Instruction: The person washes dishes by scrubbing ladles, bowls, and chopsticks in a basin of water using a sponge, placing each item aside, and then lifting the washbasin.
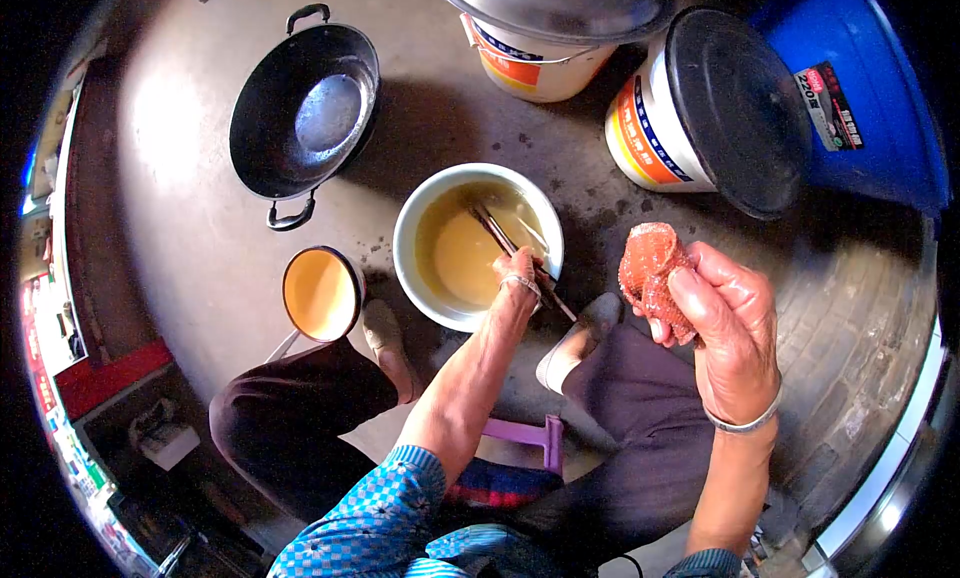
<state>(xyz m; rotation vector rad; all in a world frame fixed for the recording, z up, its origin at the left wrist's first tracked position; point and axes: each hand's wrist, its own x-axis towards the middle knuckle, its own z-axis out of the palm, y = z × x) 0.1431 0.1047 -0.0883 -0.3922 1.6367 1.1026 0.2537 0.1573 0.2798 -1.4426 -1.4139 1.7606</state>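
Note:
A white basin [405,240] of cloudy yellowish water stands on the floor in front of me. My left hand [516,270] is closed around a bundle of chopsticks [493,229] at the basin's right side; their upper ends dip over the water and the other ends point toward my right foot. Raised to the right of the basin, my right hand [722,323] grips a crumpled reddish mesh cloth [650,270]. Its thumb presses on the cloth, which touches neither the basin nor the chopsticks.
A black two-handled wok [270,118] lies at the upper left. A cup of yellowish liquid [320,294] stands by my left foot. Two lidded white buckets [515,73] [640,133] and a blue tub [880,98] are at the upper right. A purple stool [552,443] shows between my legs.

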